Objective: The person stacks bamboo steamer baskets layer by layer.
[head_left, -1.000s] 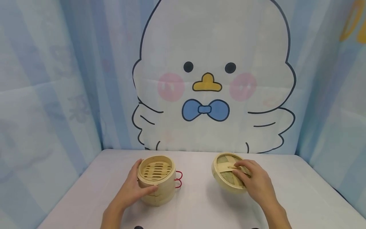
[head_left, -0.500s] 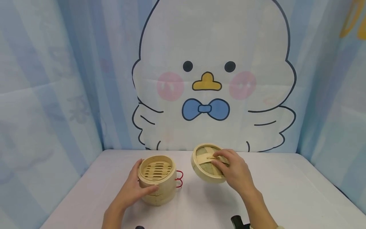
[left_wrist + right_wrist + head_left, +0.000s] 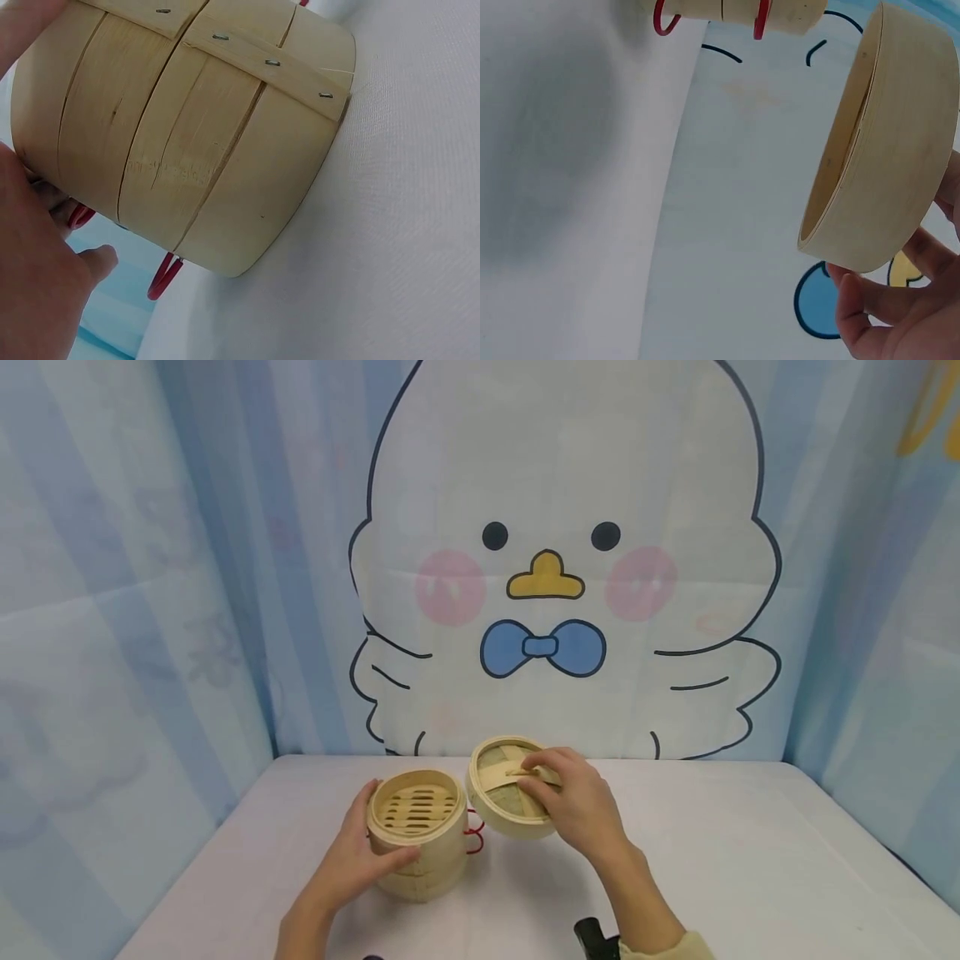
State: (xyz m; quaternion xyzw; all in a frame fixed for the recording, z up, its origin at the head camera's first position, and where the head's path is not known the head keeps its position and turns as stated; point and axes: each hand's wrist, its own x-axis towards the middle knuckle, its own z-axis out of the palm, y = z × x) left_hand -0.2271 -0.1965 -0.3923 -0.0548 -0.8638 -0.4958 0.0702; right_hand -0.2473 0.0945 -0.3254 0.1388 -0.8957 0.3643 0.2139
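Lid (image 3: 501,795) and right hand (image 3: 581,802): both had shifted left since the earlier frame, closer to the bamboo steamer stack (image 3: 422,852).
Right grip: thumb and fingers pinched the strap (image 3: 497,775) on top, holding the lid tilted above the table (image 3: 750,860).
Left hand (image 3: 352,860): gripped the steamer stack, thumb across its near side.
Steamer stack: stood upright on the table, slatted floor showing, red loops (image 3: 761,19) toward the lid.
Gap: right wrist view showed lid and stack apart.
Progress: judging by these views, lid raised and stack steadied were done; left undone, the lid sat unseated, the top tier uncovered.
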